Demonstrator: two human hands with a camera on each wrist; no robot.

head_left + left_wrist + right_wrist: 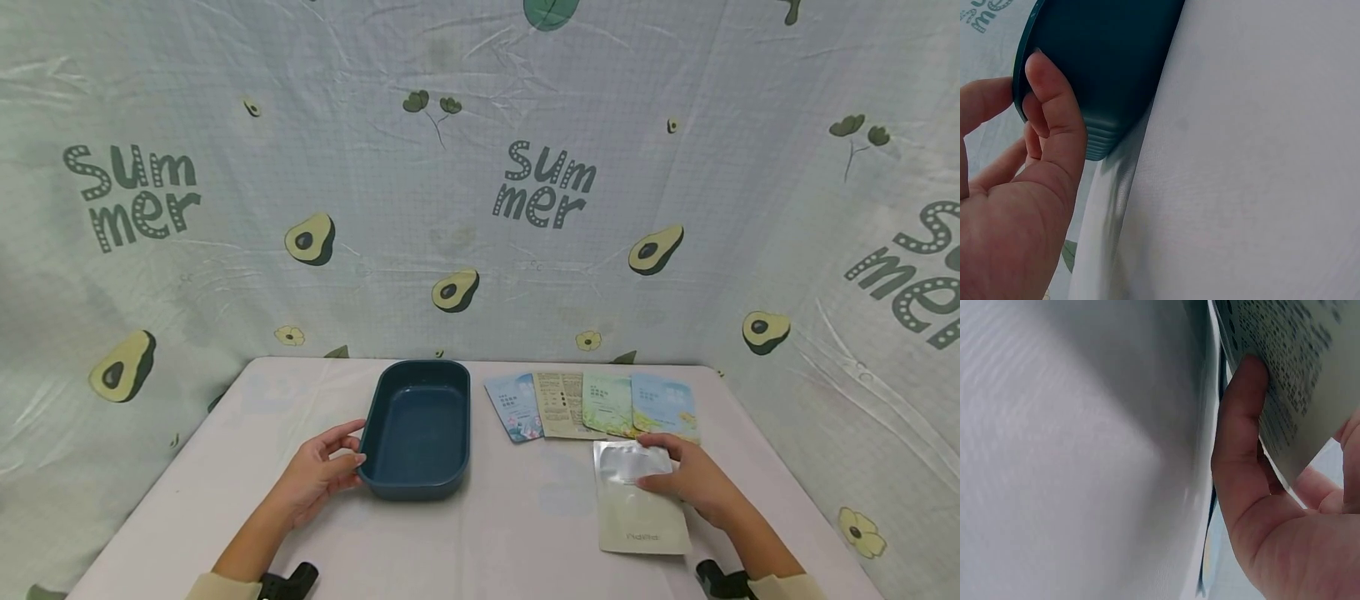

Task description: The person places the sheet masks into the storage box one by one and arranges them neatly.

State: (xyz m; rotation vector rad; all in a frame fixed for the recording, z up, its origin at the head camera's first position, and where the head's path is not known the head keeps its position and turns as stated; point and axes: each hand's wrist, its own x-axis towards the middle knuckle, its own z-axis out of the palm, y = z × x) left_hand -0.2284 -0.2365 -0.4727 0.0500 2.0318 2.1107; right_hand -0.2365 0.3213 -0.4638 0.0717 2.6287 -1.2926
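Note:
A deep dark-blue rectangular dish [415,490] with rounded corners stands left of the middle of the table. My left hand [318,477] holds its near left side, thumb and bent fingers at the rim; the left wrist view shows the thumb [1054,94] against the dish's outer wall. On the right, my right hand [693,479] pinches a silver and cream flat sachet [641,521] along its upper right edge. Dense small print covers the sachet face [1297,362] seen in the right wrist view, and the sachet tilts up there.
Behind the sachet lies an overlapping row: a blue sachet [516,407], a beige printed one [561,408], a green one [607,402] and another blue one [663,402]. A pale cloth covers the table [517,533]. An avocado-patterned sheet [375,183] hangs around it.

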